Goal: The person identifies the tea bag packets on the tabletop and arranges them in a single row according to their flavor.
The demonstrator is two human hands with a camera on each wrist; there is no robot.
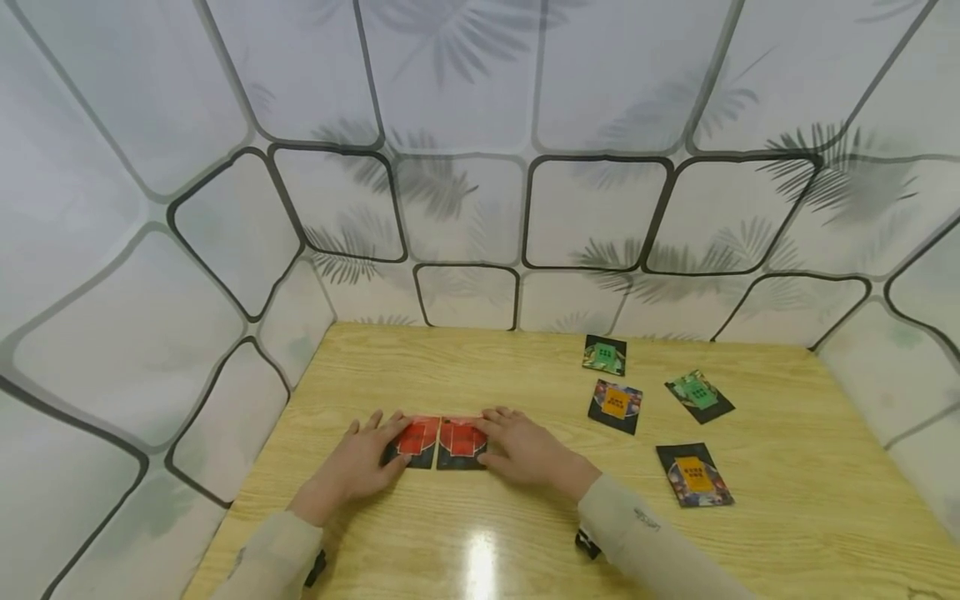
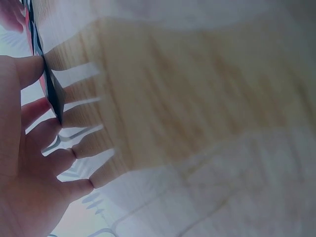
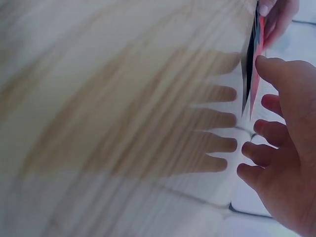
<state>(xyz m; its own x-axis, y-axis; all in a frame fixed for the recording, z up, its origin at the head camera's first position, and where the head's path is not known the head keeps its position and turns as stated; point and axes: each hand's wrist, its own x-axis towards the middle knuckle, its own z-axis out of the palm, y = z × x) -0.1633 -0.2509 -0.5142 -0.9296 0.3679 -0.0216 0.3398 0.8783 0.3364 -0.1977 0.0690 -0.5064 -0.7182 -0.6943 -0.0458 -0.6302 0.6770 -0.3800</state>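
Two flat red-and-black packets lie side by side on the wooden table, a narrow gap between them: the left packet [image 1: 418, 442] and the right packet [image 1: 461, 443]. At the outer side of the left one rests my left hand [image 1: 358, 458], thumb on its lower part and fingers spread near its top corner. My right hand [image 1: 528, 450] mirrors this at the right packet, its thumb near the lower right edge and fingertips at the top. In the right wrist view, the thumb [image 3: 270, 69] meets the packet while the other fingers stay loosely extended.
To the right lie two packets with green labels, one at the back [image 1: 604, 355] and one further right [image 1: 700, 395]. Two with orange labels, an upper one [image 1: 616, 405] and a lower one [image 1: 694, 475], lie nearer. A patterned wall [image 1: 465, 208] borders the table [image 1: 525, 533].
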